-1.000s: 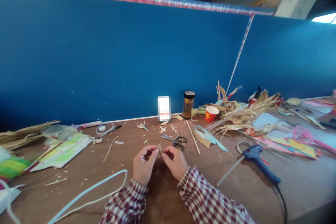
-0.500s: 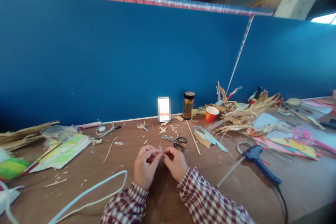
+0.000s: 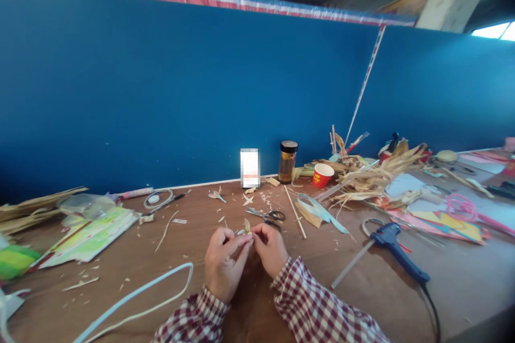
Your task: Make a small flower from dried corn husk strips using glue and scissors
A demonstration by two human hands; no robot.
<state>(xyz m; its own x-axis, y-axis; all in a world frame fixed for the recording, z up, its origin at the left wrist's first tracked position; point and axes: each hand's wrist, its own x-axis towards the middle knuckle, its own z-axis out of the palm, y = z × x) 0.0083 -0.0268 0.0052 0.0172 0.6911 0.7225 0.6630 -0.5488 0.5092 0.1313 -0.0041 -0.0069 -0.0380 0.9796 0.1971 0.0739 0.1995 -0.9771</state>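
My left hand and my right hand meet over the brown table, fingertips pinched together. Between them they hold a small piece of dried husk that sticks up a little above the fingers. Both wrists wear red and white checked sleeves. A pair of scissors lies just beyond my right hand.
A blue glue gun lies at the right, its cord running off the front edge. A pale blue strip curves at the left. A jar, a red cup, a husk pile and coloured papers crowd the back, against a blue wall.
My hands have drawn closer together, and the fingers have worked the husk piece so that its tip now pokes up between them. The view has shifted slightly.
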